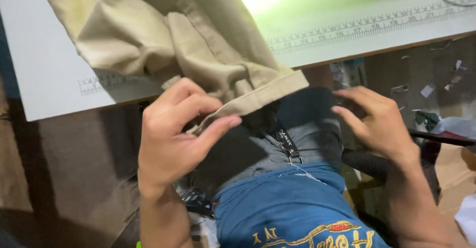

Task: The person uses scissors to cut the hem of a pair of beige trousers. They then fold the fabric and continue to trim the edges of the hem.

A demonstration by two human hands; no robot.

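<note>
Lap: the person's blue shirt (292, 203) with yellow stitching sits nearest, grey trousers (302, 134) beyond it, loose white threads lying across them.
Left hand (173, 134): thumb and fingers pinch the hemmed edge of the khaki garment (198, 40), grasping it where it hangs over the near edge of the table.
Right hand (382, 124): fingers spread and released, holding nothing, just right of the hanging hem and apart from it.
Khaki garment: mostly heaped on the white table (49, 74), its cuff drooping toward the lap (it folds and creases freely).
Handling: judged light, soft and limp, not slippery or fragile; the doubled hem looks like the firmest place to take hold.
Far: printed ruler strip (367, 27) along the table, green surface behind.
</note>
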